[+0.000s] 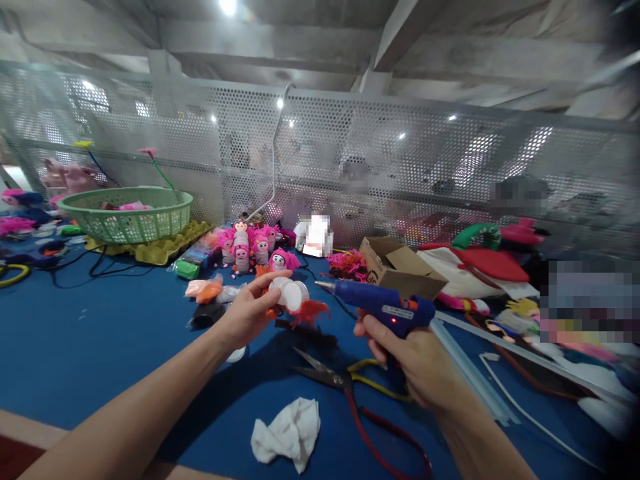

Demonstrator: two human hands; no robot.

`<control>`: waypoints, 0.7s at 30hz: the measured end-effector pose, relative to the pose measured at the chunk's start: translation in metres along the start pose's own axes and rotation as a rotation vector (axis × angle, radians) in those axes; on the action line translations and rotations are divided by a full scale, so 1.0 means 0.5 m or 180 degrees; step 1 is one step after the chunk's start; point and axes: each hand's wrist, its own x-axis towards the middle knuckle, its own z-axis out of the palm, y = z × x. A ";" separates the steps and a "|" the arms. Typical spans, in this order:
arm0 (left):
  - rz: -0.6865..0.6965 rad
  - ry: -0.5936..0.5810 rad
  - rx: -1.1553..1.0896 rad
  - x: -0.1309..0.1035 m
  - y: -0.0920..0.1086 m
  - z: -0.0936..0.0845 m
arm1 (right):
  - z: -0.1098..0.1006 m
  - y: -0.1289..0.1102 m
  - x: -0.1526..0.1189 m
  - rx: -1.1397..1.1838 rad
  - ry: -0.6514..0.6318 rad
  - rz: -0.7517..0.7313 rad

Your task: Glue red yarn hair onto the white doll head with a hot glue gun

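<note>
In the head view, my left hand (pixel 250 303) is closed on a small craft piece with white round ends (pixel 291 295) and orange yarn (pixel 311 312) hanging below it; my fingers partly hide it. My right hand (pixel 407 347) grips a blue hot glue gun (pixel 387 303), its small light glowing red. The metal nozzle points left, a short way from the white discs, and I see no contact. Under my hands lie open scissors (pixel 340 380) with one yellow and one red handle. Nearer me is a crumpled white tissue (pixel 289 433).
Several pink-haired dolls (pixel 243 257) stand at the back. A green basket (pixel 125 217) rests on a yellow egg tray (pixel 165 247) at left. An open cardboard box (pixel 400 267) and felt pieces (pixel 480 260) are at right, with clear glue sticks (pixel 473 367) below. A mesh screen (pixel 325 133) borders the table.
</note>
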 end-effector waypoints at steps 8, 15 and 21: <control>-0.0704 -0.0784 -0.0012 -0.028 -0.011 0.022 | 0.038 -0.009 0.019 0.2339 0.0104 0.0476; -0.1296 -0.0756 -0.0337 -0.049 -0.050 0.048 | 0.097 0.003 0.024 0.2701 -0.0090 0.0437; -0.1146 -0.0486 -0.0417 -0.048 -0.045 0.066 | 0.115 -0.004 0.016 0.2642 -0.0456 0.0508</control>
